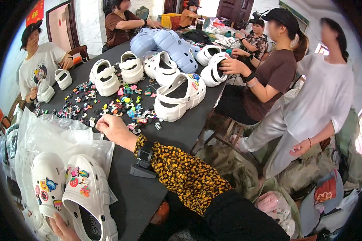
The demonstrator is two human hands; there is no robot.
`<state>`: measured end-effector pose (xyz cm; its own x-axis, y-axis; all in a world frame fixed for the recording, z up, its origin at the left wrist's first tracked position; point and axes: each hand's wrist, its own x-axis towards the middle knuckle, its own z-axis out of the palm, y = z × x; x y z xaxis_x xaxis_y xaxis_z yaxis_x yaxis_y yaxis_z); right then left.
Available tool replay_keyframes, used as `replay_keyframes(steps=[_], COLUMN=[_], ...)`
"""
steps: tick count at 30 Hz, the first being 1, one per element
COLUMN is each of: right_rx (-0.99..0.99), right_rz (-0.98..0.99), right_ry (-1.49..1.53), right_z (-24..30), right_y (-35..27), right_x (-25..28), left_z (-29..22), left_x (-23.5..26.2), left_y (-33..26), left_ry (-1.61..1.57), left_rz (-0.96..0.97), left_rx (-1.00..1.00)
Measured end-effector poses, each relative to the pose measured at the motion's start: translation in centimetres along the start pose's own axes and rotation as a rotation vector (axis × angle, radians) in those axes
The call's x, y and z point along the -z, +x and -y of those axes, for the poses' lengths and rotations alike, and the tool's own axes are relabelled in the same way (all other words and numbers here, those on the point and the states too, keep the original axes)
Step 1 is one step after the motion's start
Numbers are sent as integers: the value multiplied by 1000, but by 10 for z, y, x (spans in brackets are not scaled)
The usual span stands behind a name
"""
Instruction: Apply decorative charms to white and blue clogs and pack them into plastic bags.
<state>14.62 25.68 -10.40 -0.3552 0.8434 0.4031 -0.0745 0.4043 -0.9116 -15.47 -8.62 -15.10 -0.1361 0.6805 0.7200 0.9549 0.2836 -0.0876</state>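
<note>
At the lower left, my left hand (61, 228) grips a white clog (48, 180) by its opening, with fingers over the edge. Colourful charms, one of them a blue dolphin shape, are fixed on its top. Right beside it lies a second white clog (104, 193) with a strawberry and other charms on its front. My right hand (116, 131) reaches over the black table at the near edge of a spread of loose charms (124, 105). Its fingers are curled together; whatever is between them is hidden. A small white charm (92, 122) shows beside the fingertips.
Clear plastic bags (52, 132) lie under and behind the near clogs. White clogs, including a large one (181, 97), stand beyond the charms, with pale blue clogs (163, 44) behind. Several people sit around the table; one person (317, 88) stands at right near bags on the floor.
</note>
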Motion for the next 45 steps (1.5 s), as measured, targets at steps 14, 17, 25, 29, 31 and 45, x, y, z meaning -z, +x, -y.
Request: replay_keyframes(steps=[14, 17, 25, 29, 31, 45], right_rx=[-17, -42, -18, -70, -30, -125], right_rz=[48, 83, 71, 80, 73, 142], right_ry=[37, 21, 17, 0, 0, -109], right_z=[-4, -4, -5, -5, -4, 6], right_y=[0, 1, 1, 2, 2, -3], right_x=[-1, -1, -1, -1, -1, 8], left_z=[-31, -19, -27, -46, -52, -106], left_x=[7, -1, 10, 19, 24, 68], left_y=[18, 7, 7, 23, 30, 54], left_ry=[-930, -606, -177, -917, -978, -898], left_rz=[-19, -2, 83, -59, 6, 86], left_rx=[814, 562, 333, 857, 797, 541])
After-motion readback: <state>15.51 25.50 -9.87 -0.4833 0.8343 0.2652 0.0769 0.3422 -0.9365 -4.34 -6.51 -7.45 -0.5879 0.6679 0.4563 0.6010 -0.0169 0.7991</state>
